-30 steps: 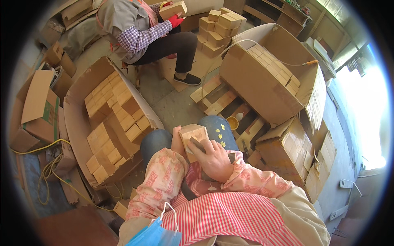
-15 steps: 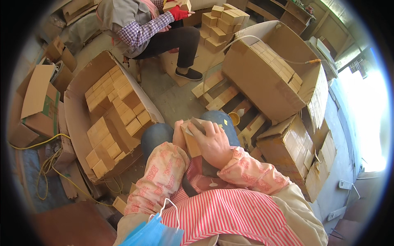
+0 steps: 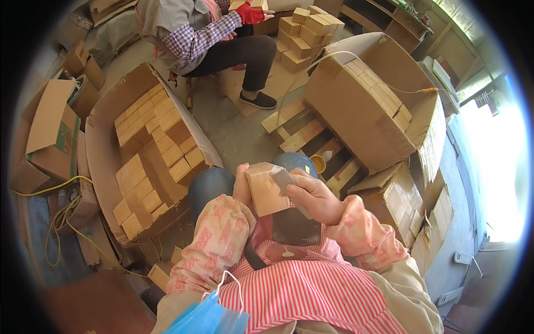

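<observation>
One wooden block (image 3: 266, 189) sits upright over your lap, above your knees. Your left hand (image 3: 242, 186) backs it from behind, its fingers hidden, so you cannot tell their state. Your right hand (image 3: 311, 196) pinches a grey sanding pad (image 3: 282, 179) against the block's right face. To your left, a large cardboard box (image 3: 105, 139) holds stacked blocks (image 3: 156, 145). Ahead, a seated person's red-gloved hand (image 3: 251, 13) grips another block.

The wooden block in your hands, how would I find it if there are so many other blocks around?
Start at the big open cardboard box full of stacked blocks, then look right to the lap. The wooden block sits there between the left hand and right hand. It alone is held up, not stacked.
</observation>
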`<state>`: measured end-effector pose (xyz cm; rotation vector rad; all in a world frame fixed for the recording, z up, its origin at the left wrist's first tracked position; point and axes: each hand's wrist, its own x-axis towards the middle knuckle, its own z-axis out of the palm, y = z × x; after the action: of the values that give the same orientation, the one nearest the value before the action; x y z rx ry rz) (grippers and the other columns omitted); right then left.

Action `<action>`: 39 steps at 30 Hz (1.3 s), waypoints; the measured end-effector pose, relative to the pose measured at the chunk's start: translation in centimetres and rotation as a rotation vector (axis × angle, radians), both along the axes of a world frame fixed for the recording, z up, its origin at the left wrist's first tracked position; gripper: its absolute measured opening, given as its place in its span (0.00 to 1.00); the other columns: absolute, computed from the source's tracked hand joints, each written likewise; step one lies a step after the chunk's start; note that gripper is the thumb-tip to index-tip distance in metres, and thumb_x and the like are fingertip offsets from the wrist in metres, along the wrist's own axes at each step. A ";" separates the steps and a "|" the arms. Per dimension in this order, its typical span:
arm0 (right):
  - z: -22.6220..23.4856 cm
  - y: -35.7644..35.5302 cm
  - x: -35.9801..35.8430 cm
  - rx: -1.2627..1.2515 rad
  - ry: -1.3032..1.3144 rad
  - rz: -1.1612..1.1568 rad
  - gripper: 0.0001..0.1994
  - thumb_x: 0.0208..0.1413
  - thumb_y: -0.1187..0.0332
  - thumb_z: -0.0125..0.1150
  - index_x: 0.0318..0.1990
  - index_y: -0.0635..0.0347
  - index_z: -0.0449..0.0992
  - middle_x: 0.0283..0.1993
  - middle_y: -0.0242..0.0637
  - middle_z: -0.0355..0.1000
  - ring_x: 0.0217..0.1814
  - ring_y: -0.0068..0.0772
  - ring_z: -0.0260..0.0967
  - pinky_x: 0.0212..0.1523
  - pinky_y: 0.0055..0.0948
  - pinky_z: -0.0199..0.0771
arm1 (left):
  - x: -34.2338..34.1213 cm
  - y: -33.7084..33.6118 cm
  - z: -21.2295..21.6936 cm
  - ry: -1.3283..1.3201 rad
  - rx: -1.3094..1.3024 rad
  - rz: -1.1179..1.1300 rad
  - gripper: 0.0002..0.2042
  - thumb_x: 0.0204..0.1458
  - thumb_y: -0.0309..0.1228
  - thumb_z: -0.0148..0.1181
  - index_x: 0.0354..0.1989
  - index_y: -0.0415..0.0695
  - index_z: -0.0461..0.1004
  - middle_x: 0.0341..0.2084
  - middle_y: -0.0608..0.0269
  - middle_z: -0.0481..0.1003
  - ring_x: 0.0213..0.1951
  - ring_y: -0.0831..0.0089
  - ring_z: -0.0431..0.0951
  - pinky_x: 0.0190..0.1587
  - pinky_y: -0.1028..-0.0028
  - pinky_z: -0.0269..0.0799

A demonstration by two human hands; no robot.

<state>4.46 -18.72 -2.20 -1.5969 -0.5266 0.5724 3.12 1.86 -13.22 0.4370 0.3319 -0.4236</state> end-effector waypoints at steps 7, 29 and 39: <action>-2.3 4.7 5.6 0.473 0.431 -0.197 0.18 0.76 0.59 0.56 0.61 0.62 0.77 0.52 0.32 0.78 0.54 0.27 0.76 0.58 0.30 0.74 | 1.0 -0.1 -0.4 -0.052 0.056 -0.017 0.34 0.66 0.58 0.37 0.57 0.40 0.77 0.44 0.54 0.83 0.44 0.57 0.84 0.51 0.57 0.81; -3.7 3.3 -3.4 -0.568 -1.045 -0.217 0.29 0.53 0.73 0.62 0.67 0.52 0.75 0.63 0.42 0.66 0.50 0.47 0.74 0.52 0.44 0.78 | 0.7 0.2 -1.4 0.013 0.131 -0.029 0.34 0.63 0.60 0.37 0.52 0.43 0.80 0.46 0.53 0.84 0.46 0.56 0.84 0.51 0.59 0.80; 0.8 1.7 1.8 -0.245 -0.258 -0.138 0.15 0.72 0.64 0.56 0.60 0.57 0.79 0.59 0.46 0.71 0.57 0.39 0.74 0.56 0.37 0.76 | 0.2 -0.1 0.5 -0.025 0.106 -0.065 0.38 0.65 0.61 0.30 0.54 0.41 0.79 0.45 0.51 0.83 0.45 0.54 0.85 0.50 0.55 0.82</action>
<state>6.27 -17.01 -1.36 -1.9391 -0.5468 0.3374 3.32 1.76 -12.73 0.5577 0.3176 -0.4652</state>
